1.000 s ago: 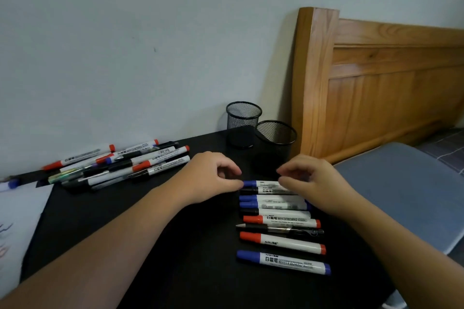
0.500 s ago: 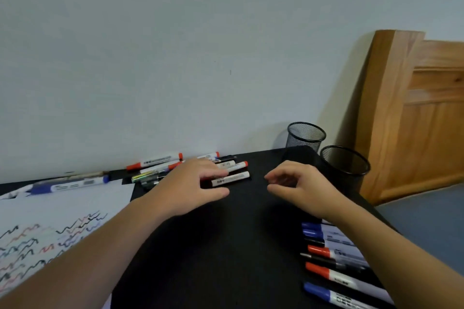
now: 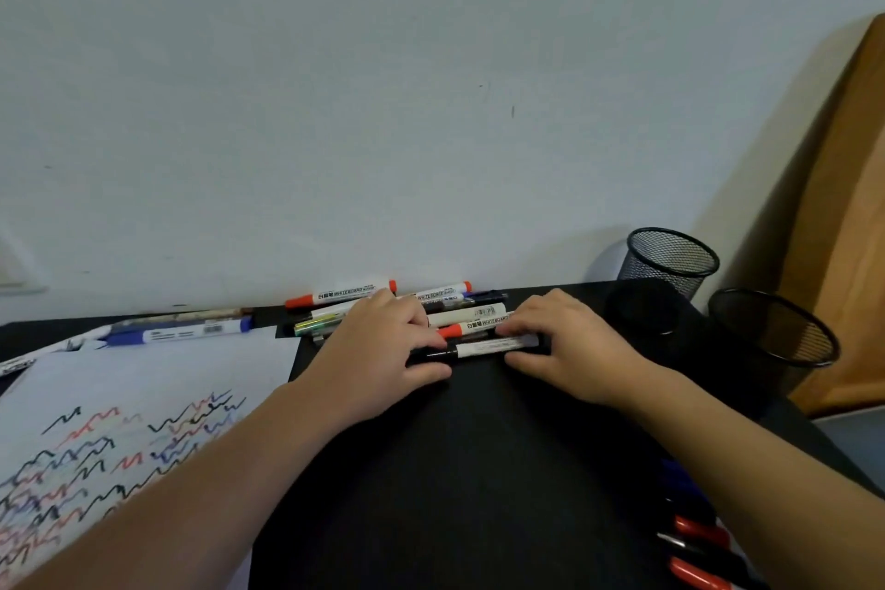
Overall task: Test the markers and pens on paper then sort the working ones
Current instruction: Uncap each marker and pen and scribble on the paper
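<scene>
Two mesh cups (image 3: 668, 261) stand at the far right, and one sheet of paper (image 3: 158, 378) lies at the left. About seven markers (image 3: 342, 295) and pens make up the far pile, though overlap and the two hands (image 3: 378, 350) make the count unsure. One blue marker (image 3: 191, 332) lies beyond the paper, and at least four more (image 3: 699, 532) show partly at the near right.

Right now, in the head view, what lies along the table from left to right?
White scribbled test paper → blue-capped white marker → left hand → black-capped white marker → right hand → two black mesh pen cups.
</scene>
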